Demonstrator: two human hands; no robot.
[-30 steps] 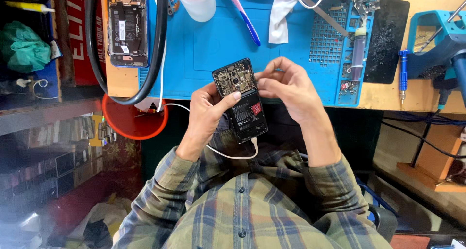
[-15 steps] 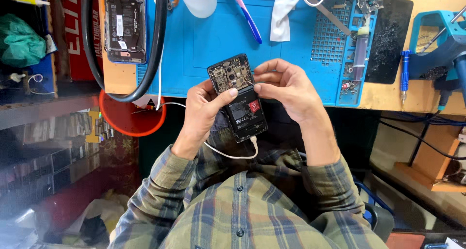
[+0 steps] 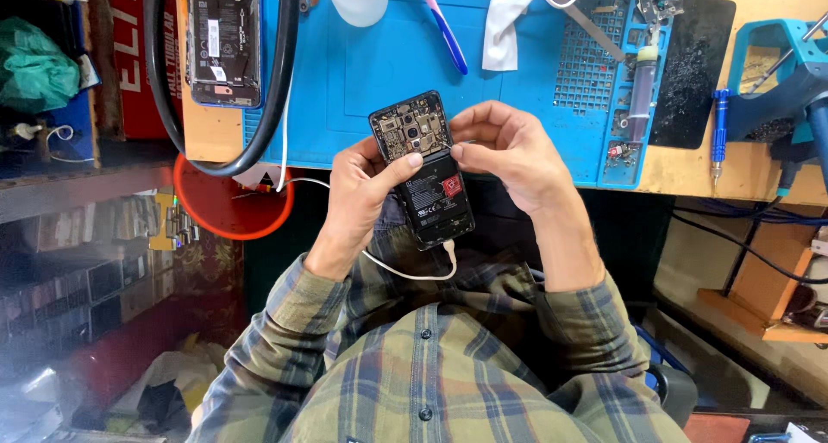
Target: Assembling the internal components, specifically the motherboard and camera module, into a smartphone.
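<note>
Gripping the opened phone from below, the left hand has tilted it slightly since a second ago; the right hand pinches at its middle edge, cable dangling beneath.

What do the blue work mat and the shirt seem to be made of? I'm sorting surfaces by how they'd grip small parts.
Blue work mat: looks like soft matte rubber or silicone, judging by its moulded grid pockets and dull sheen. Shirt: woven plaid cloth, likely cotton flannel, with soft folds and buttons.
</note>
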